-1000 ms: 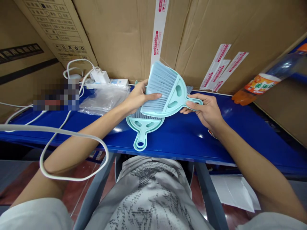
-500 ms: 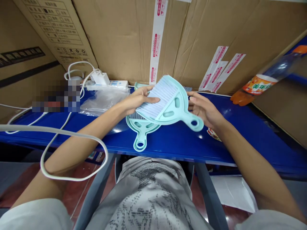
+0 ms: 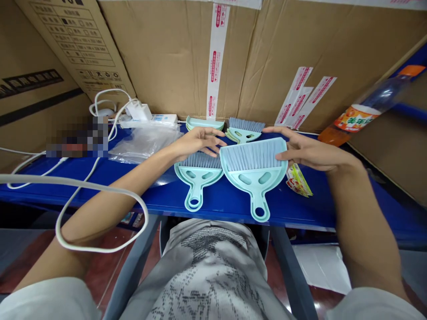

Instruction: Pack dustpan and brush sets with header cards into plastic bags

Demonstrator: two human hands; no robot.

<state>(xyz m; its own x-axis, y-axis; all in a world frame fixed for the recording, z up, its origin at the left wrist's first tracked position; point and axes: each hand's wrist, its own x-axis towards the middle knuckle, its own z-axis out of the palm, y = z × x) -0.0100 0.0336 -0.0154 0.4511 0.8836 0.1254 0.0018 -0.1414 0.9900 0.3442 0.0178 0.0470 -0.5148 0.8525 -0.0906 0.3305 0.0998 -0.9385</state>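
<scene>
My right hand (image 3: 303,149) grips the right edge of a mint dustpan (image 3: 226,171) with a hand brush (image 3: 255,158) nested in it; the thumb presses on the grey-blue bristles. Its handle points down towards me. Beside its left edge, my left hand (image 3: 200,142) has its fingers apart and holds nothing. Below that hand a second dustpan-and-brush set (image 3: 196,178) lies on the blue table, handle towards me. Farther back are a stack of dustpans (image 3: 205,123) and several brushes (image 3: 246,130) piled together, partly hidden by my hands and the held set.
Clear plastic bags (image 3: 143,142) lie at the left near a white power strip (image 3: 163,118) and cables. A small colourful packet (image 3: 299,180) rests right of the held set. An orange drink bottle (image 3: 360,116) is at the right. Cardboard (image 3: 167,58) walls the back.
The held dustpan and brush have swung round from a slant to handle-down and moved lower right. My left hand has let go of them, and my right hand has taken hold.
</scene>
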